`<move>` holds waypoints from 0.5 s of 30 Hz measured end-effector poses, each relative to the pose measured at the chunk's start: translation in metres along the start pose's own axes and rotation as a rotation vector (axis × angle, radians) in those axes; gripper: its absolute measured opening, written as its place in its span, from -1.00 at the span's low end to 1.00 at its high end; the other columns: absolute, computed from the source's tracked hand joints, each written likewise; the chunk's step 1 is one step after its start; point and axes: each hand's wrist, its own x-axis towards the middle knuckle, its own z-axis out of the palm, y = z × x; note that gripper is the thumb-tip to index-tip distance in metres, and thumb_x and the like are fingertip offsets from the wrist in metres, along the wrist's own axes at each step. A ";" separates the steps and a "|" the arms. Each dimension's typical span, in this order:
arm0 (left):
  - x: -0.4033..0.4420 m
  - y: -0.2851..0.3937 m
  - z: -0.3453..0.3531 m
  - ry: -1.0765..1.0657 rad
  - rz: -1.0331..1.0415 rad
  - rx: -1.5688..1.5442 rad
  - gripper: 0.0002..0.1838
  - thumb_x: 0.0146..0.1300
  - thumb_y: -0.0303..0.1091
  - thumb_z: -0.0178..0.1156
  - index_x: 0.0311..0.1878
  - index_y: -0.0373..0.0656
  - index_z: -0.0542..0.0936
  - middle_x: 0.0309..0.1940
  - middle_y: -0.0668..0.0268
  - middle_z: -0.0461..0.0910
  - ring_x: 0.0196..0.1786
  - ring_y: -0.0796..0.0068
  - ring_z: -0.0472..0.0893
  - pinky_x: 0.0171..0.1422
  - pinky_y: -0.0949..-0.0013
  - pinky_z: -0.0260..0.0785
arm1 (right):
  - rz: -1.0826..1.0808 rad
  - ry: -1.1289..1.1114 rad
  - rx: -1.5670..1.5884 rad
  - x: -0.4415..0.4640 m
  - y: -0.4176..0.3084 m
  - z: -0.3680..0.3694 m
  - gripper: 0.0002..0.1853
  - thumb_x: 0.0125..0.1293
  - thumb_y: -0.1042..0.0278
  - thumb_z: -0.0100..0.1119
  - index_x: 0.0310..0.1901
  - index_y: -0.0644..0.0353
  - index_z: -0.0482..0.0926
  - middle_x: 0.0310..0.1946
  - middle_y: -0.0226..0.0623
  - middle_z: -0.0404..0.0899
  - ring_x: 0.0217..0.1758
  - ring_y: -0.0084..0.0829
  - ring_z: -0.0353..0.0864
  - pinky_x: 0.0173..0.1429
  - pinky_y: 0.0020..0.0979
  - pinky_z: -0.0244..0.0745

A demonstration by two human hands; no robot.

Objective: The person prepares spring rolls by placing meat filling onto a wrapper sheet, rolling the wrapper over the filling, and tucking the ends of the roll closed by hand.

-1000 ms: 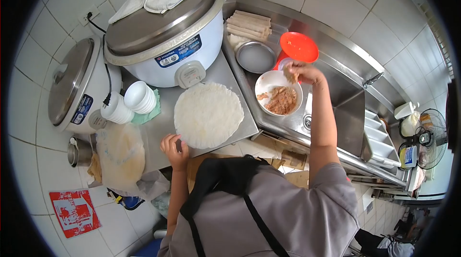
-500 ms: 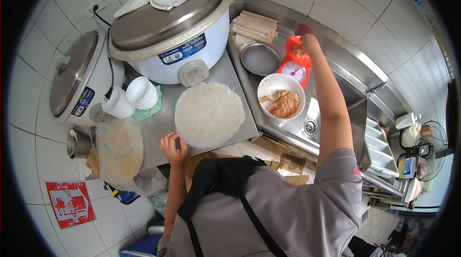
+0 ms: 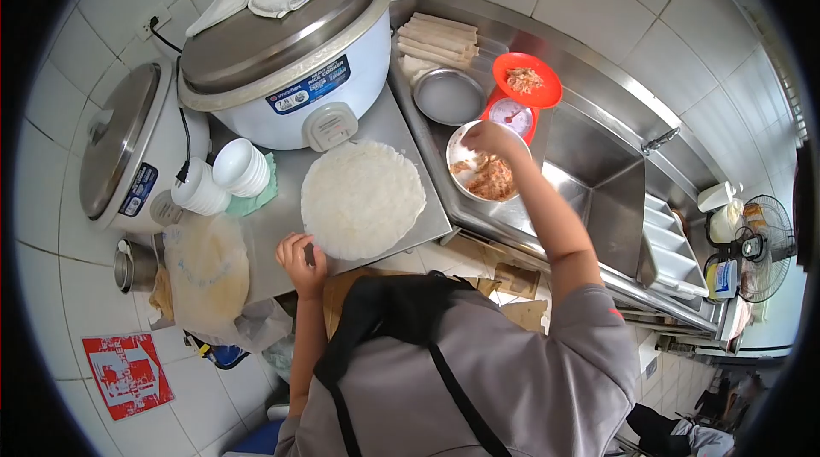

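Note:
My right hand (image 3: pixel 493 140) reaches into the white bowl (image 3: pixel 453 158), over the reddish ground filling (image 3: pixel 494 178); its fingertips are hard to make out. Behind the bowl stands a red kitchen scale (image 3: pixel 512 116), and a lump of filling (image 3: pixel 524 80) rests on its red dish (image 3: pixel 541 96). My left hand (image 3: pixel 301 263) is at the front edge of the steel table, fingers curled, beside the stack of round white wrappers (image 3: pixel 363 199). Whether it holds something dark between thumb and fingers is unclear.
Pale rolls (image 3: pixel 437 37) lie behind a round metal pan (image 3: pixel 449 96). Two rice cookers (image 3: pixel 282 55) stand at the back left, near stacked white bowls (image 3: pixel 242 168). To the right are the sink (image 3: pixel 589 192), a faucet (image 3: pixel 660 141), a white rack (image 3: pixel 670 252) and a fan (image 3: pixel 766 248).
My right hand has left filling on the scale's dish and moved back to the bowl. My left hand stays by the table edge. The view has shifted slightly.

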 end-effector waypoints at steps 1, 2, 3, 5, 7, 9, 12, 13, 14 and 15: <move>0.001 -0.001 -0.001 -0.003 0.011 0.002 -0.79 -0.01 -0.39 0.13 -0.25 -0.16 0.53 -0.20 0.21 0.49 -0.01 0.11 0.41 0.19 0.10 0.13 | -0.178 0.108 0.310 0.031 0.046 0.055 -0.76 0.11 0.30 0.25 -0.28 0.33 0.65 -0.43 -0.33 0.64 -0.37 -0.54 0.58 -0.24 -0.46 0.51; 0.002 -0.001 -0.001 -0.001 0.008 0.000 -0.79 -0.01 -0.39 0.13 -0.25 -0.16 0.53 -0.20 0.21 0.49 -0.01 0.11 0.41 0.19 0.10 0.13 | -0.146 0.098 0.378 0.019 0.040 0.065 -0.77 0.09 0.32 0.29 -0.33 0.34 0.64 -0.47 -0.37 0.63 -0.38 -0.57 0.55 -0.28 -0.48 0.47; 0.001 -0.002 -0.001 0.000 0.006 -0.002 -0.79 -0.01 -0.38 0.13 -0.25 -0.16 0.53 -0.20 0.21 0.49 -0.01 0.11 0.41 0.19 0.10 0.13 | -0.128 0.106 0.385 0.012 0.040 0.070 -0.80 0.07 0.34 0.31 -0.35 0.32 0.65 -0.48 -0.38 0.63 -0.40 -0.56 0.54 -0.29 -0.49 0.45; 0.000 -0.002 -0.001 -0.003 0.005 -0.006 -0.79 0.00 -0.39 0.13 -0.25 -0.17 0.53 -0.19 0.19 0.49 0.00 0.10 0.41 0.19 0.10 0.14 | -0.114 0.036 0.318 0.000 0.042 0.071 -0.84 0.05 0.38 0.32 -0.36 0.29 0.65 -0.49 -0.37 0.64 -0.42 -0.57 0.53 -0.30 -0.49 0.43; 0.000 -0.001 -0.001 -0.008 0.007 -0.006 -0.81 0.02 -0.39 0.13 -0.25 -0.18 0.53 -0.18 0.17 0.49 0.01 0.08 0.42 0.18 0.09 0.15 | -0.124 -0.121 0.166 -0.024 0.038 0.052 -0.87 0.06 0.41 0.30 -0.36 0.26 0.66 -0.49 -0.36 0.64 -0.42 -0.58 0.54 -0.29 -0.49 0.43; 0.000 0.000 -0.002 -0.014 0.009 -0.019 -0.80 0.02 -0.39 0.13 -0.24 -0.18 0.54 -0.18 0.17 0.49 0.01 0.09 0.42 0.18 0.10 0.15 | -0.155 -0.008 0.101 -0.022 0.044 0.046 -0.86 0.06 0.39 0.30 -0.35 0.25 0.67 -0.48 -0.35 0.65 -0.40 -0.58 0.55 -0.25 -0.45 0.45; -0.001 -0.002 0.000 -0.006 0.007 -0.021 -0.80 0.02 -0.38 0.13 -0.24 -0.17 0.54 -0.18 0.18 0.50 0.01 0.10 0.42 0.18 0.11 0.15 | -0.122 0.153 0.079 0.001 0.053 0.049 -0.81 0.13 0.32 0.22 -0.30 0.25 0.66 -0.44 -0.24 0.66 -0.33 -0.39 0.61 -0.14 -0.35 0.47; -0.001 -0.003 0.000 0.001 0.008 -0.018 -0.80 0.02 -0.38 0.13 -0.25 -0.17 0.54 -0.18 0.18 0.50 0.01 0.10 0.42 0.17 0.11 0.16 | -0.172 0.213 0.003 0.009 0.054 0.056 -0.79 0.15 0.29 0.19 -0.30 0.25 0.66 -0.44 -0.21 0.66 -0.32 -0.32 0.62 -0.13 -0.33 0.47; -0.003 -0.003 0.001 -0.001 0.014 -0.008 -0.80 0.02 -0.38 0.13 -0.25 -0.17 0.54 -0.19 0.19 0.50 0.00 0.11 0.42 0.18 0.11 0.15 | -0.224 0.275 -0.071 0.015 0.056 0.063 -0.77 0.16 0.26 0.17 -0.31 0.25 0.66 -0.43 -0.18 0.66 -0.32 -0.25 0.63 -0.11 -0.31 0.47; -0.003 -0.004 0.001 -0.001 0.021 0.002 -0.80 0.01 -0.38 0.13 -0.25 -0.16 0.53 -0.19 0.21 0.50 0.00 0.12 0.42 0.19 0.10 0.14 | -0.304 0.230 -0.197 0.007 0.051 0.068 -0.74 0.18 0.22 0.08 -0.30 0.22 0.64 -0.37 -0.10 0.64 -0.28 -0.10 0.61 -0.11 -0.26 0.47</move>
